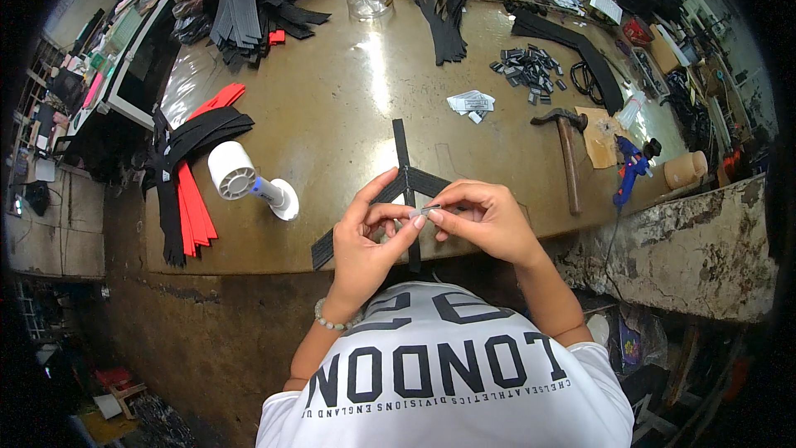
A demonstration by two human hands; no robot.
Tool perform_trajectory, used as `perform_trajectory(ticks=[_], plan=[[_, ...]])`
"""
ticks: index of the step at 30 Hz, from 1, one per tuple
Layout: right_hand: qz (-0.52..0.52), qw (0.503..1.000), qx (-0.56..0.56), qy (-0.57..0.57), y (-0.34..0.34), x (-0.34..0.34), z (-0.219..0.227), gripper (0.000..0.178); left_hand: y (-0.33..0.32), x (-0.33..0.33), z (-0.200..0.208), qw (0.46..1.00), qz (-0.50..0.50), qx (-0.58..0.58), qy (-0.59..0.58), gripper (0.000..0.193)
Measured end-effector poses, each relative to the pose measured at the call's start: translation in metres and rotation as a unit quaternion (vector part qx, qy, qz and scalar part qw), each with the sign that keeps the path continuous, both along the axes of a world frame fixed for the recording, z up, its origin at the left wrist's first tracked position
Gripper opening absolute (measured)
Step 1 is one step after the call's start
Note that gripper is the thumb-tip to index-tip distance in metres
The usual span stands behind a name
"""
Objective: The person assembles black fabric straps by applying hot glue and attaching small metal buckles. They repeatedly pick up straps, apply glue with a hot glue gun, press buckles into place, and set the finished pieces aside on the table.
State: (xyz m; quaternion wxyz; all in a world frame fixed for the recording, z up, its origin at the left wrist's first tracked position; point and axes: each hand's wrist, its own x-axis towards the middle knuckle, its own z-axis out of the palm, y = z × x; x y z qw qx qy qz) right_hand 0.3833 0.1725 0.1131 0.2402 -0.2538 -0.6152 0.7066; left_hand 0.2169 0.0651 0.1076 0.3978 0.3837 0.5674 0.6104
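My left hand (pixel 369 228) and my right hand (pixel 491 220) meet near the table's front edge. Their thumbs and fingertips pinch a small grey piece (pixel 423 211) between them; it is too small to name. Beneath the fingers lie black straps (pixel 403 145) joined in a branching shape, one pointing away from me and another reaching past the table edge. The left fingers also lie along the strap at the joint, and my hands hide part of it. A beaded bracelet (pixel 334 323) circles my left wrist.
Left stand a white handheld fan (pixel 232 170) and black and red straps (pixel 192 207). Right lie a hammer (pixel 569 162), a blue glue gun (pixel 633 168), a tan roll (pixel 685 170) and small dark pieces (pixel 529 70). White labels (pixel 471 102) and strap bundles (pixel 439 25) sit farther off.
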Motion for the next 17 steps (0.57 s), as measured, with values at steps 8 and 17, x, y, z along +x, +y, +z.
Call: perform_trajectory(ticks=[8, 17], plan=[[-0.082, 0.956, 0.283, -0.003, -0.009, -0.002, -0.003, 0.017, 0.006, -0.016, -0.017, 0.979, -0.074, -0.047, -0.182, 0.038], [-0.078, 0.775, 0.626, 0.035, 0.003, 0.009, -0.017, 0.032, 0.011, -0.018, -0.027, 0.940, -0.152, -0.115, -0.282, 0.022]])
